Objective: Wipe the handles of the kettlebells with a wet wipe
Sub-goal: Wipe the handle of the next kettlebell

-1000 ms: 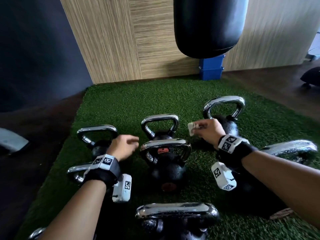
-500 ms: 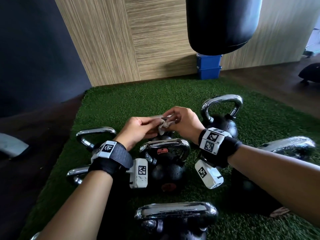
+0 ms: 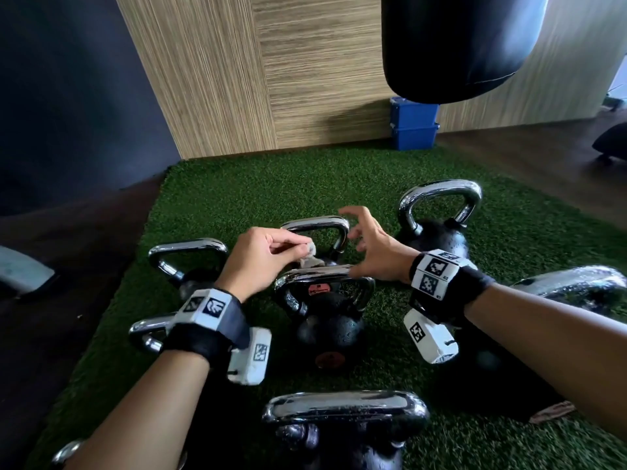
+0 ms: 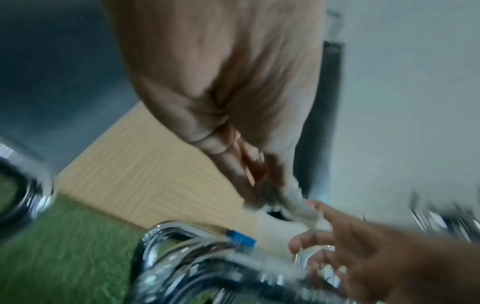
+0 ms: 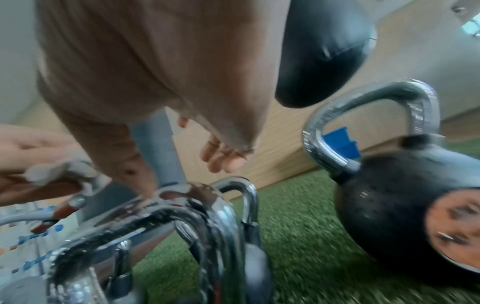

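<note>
- Nearest to us, a broad chrome handle (image 3: 344, 407) sits at the bottom of the head view, its kettlebell mostly out of frame.
- Just beyond, our left hand (image 3: 261, 257) now pinches the wet wipe (image 3: 309, 254) between thumb and fingertips, directly above the handle of the middle kettlebell (image 3: 324, 278). Half a second ago both hands held the wipe together; a second ago the right alone had it.
- Our right hand (image 3: 371, 252) has let go and hovers beside it with fingers spread, holding nothing.
- We read this as a handover: the left hand looks set to do the next wiping, probably on the middle handle, with the right free to steady a bell.
- To the left stand two more kettlebells (image 3: 188, 257); another sits right behind the middle one, its handle (image 3: 317, 225) close to the wipe.
- Far right, a larger kettlebell (image 3: 437, 215) stands apart.
- The bells crowd together on the green turf (image 3: 271, 188), so knuckles may knock neighbouring handles.
- Farthest off, a blue box (image 3: 414, 128) sits by the wooden wall under a hanging punch bag (image 3: 458, 45).
</note>
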